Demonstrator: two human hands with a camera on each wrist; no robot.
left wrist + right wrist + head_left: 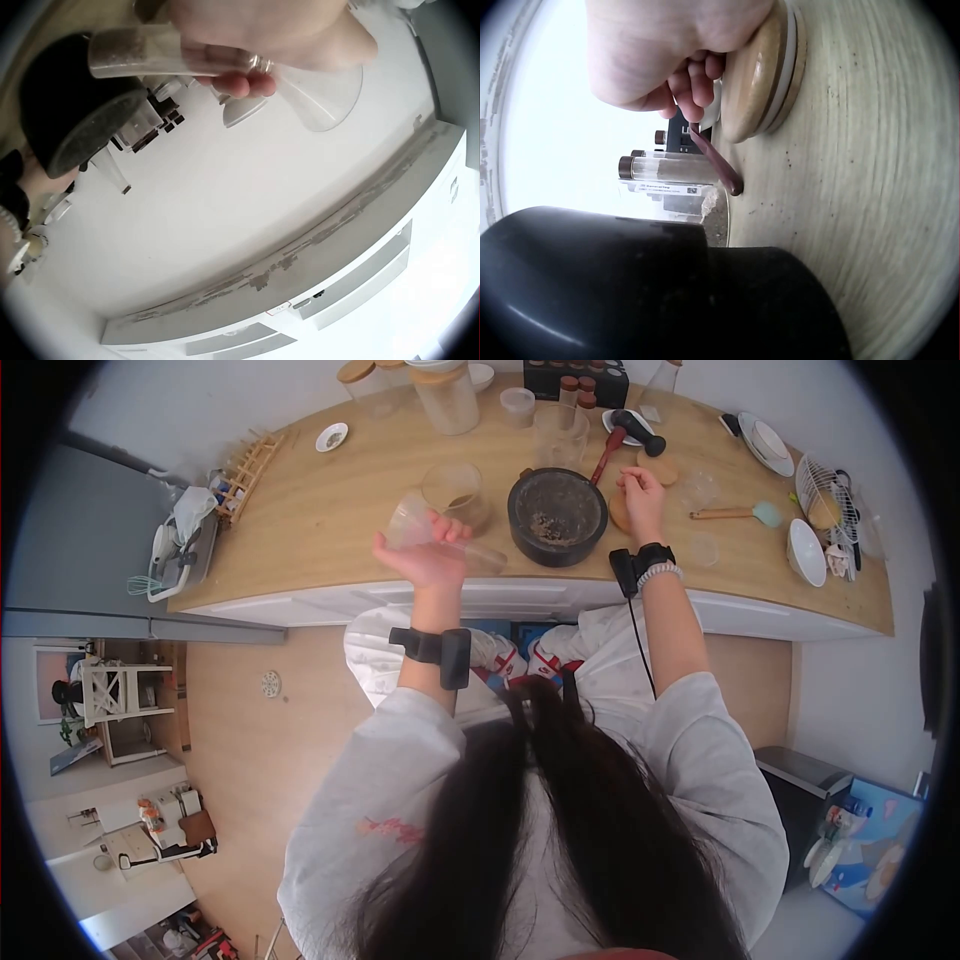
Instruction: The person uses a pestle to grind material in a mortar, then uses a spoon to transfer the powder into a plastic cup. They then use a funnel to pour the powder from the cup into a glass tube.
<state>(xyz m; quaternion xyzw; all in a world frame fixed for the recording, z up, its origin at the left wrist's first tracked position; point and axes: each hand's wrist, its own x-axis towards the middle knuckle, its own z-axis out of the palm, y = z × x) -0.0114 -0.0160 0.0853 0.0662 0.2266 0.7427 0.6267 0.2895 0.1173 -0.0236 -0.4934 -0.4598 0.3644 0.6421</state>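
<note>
My left hand (432,555) is turned palm up and grips a clear glass vessel (322,101) by its narrow neck. One end of the vessel flares into a cone and the other is a straight tube with a brownish tint. To its right stands a black mortar (532,545) with brown-grey crumbs (548,528) at the bottom. Over the counter right of the mortar, my right hand (645,500) has loosely curled fingers, close to a round wooden lid (754,82). Nothing shows between those fingers. A dark red handle (716,161) appears just past the fingertips.
A glass jar (455,495) with brown contents stands behind the left hand. At the back are a dark pestle (645,438), tubes with brown caps (568,388) and a tall canister (447,405). Rightward lie a spatula (725,514), a white bowl (806,552) and a wire basket (825,490).
</note>
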